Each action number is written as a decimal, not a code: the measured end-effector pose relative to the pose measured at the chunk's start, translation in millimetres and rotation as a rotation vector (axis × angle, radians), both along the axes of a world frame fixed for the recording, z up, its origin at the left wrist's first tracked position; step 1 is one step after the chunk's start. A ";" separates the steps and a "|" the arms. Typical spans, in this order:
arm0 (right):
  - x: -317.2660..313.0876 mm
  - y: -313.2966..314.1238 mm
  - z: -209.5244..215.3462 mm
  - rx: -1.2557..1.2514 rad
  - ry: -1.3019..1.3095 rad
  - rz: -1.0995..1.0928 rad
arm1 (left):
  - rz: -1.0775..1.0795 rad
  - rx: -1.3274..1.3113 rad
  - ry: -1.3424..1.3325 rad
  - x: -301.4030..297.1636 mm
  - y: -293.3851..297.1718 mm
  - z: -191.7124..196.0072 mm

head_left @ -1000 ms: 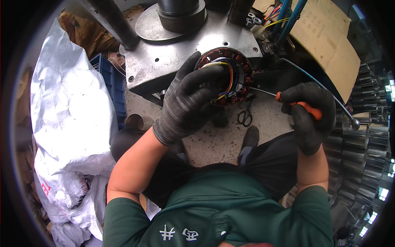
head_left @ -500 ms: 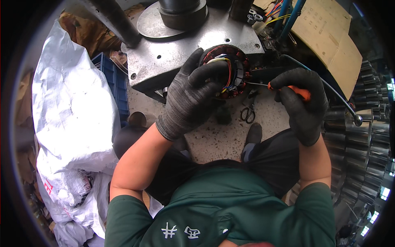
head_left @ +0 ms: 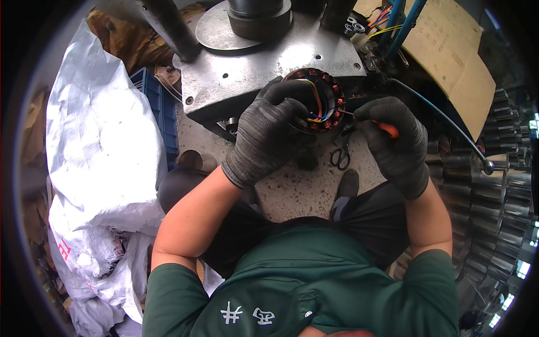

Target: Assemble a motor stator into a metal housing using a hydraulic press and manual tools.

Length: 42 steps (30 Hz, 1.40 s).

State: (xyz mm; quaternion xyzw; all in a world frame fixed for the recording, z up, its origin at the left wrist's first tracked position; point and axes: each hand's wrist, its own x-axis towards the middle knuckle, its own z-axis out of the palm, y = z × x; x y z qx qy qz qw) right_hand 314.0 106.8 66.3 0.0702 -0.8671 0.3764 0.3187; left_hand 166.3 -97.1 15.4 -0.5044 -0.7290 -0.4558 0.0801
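A ring-shaped motor stator [head_left: 337, 92] with copper windings is held up in front of the metal press. My left hand [head_left: 271, 126], in a dark grey knit glove, is closed on its left side. Yellow, red, blue and white lead wires [head_left: 319, 101] run inside the ring by my left fingers. My gloved right hand [head_left: 394, 143] is closed around a screwdriver [head_left: 388, 130] with an orange-red handle. The thin shaft points left, its tip at the stator's right rim; whether it touches the windings I cannot tell.
Behind the stator stands the press's metal table [head_left: 269, 64]. A blue crate [head_left: 160, 112] and a large white sack [head_left: 104, 140] are on the left. Scissors [head_left: 339, 158] lie on the floor. To the right are a ball-ended lever [head_left: 487, 166], stacked metal cylinders [head_left: 477, 208] and cardboard [head_left: 443, 50].
My right hand has moved left and turned, covering more of the screwdriver handle. The stator has shifted slightly right and tilted, and my left fingers have curled further in at the wires.
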 end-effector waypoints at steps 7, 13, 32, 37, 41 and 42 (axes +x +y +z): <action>7.9 2.2 15.6 0.017 -0.124 -0.056 | -0.032 0.023 0.150 -4.4 3.5 -10.5; 5.1 2.9 11.1 0.257 0.083 -0.023 | 0.007 0.042 0.008 -1.7 6.9 -8.3; 12.5 7.1 12.5 0.005 -0.036 -0.030 | -0.019 0.004 0.128 -4.5 5.7 -6.8; 8.5 5.0 31.9 0.514 0.111 0.037 | -0.015 -0.019 -0.054 -1.1 3.7 -6.5; 9.5 5.5 23.4 0.377 0.135 0.000 | -0.057 0.117 -0.201 -4.3 5.2 -8.2; 10.0 5.0 18.3 0.236 0.116 -0.008 | -0.043 0.113 -0.111 -6.8 5.1 -8.4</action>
